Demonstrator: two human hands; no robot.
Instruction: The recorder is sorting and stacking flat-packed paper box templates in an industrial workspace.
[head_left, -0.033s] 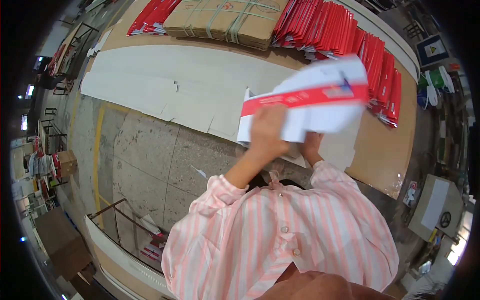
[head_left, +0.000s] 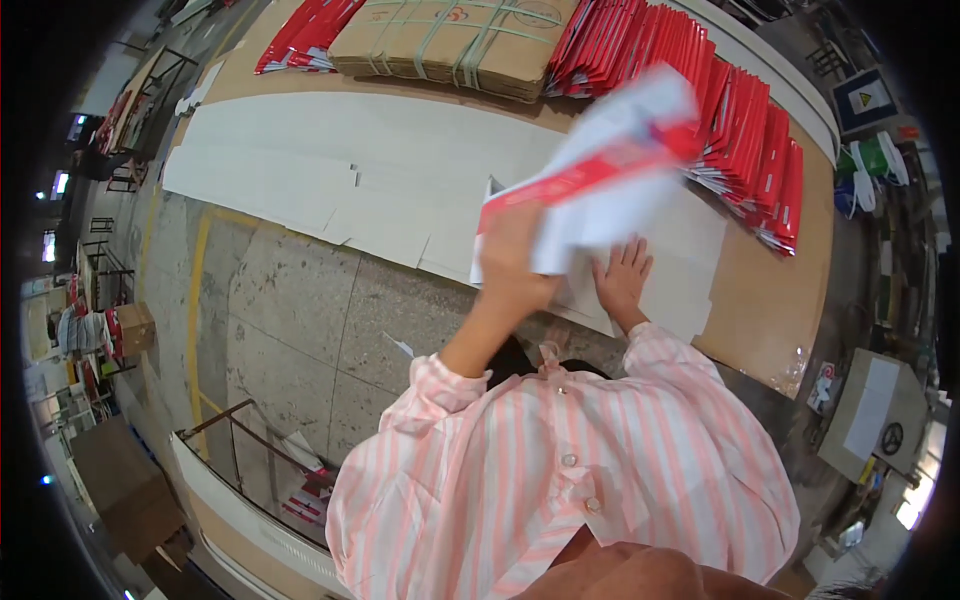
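My left hand (head_left: 515, 258) is closed on the near left end of a white printed carton with a red band (head_left: 570, 195). The carton is held slanted above the table, and its far end is smeared by motion. A folded edge stands up beside my left fingers. My right hand (head_left: 622, 278) holds nothing; its fingers are spread and appear to rest on the white sheet (head_left: 670, 285) near the table's front edge. The carton is close above those fingertips.
Rows of flat red packs (head_left: 760, 150) lie along the far right of the table. A strapped stack of brown cardboard (head_left: 440, 45) sits at the back, with more red packs (head_left: 310, 35) to its left. A metal-framed cart (head_left: 240, 430) stands on the floor at lower left.
The carton has tilted more steeply, its far end swinging a little to the left. My right hand, partly hidden under it before, now shows with spread fingers.
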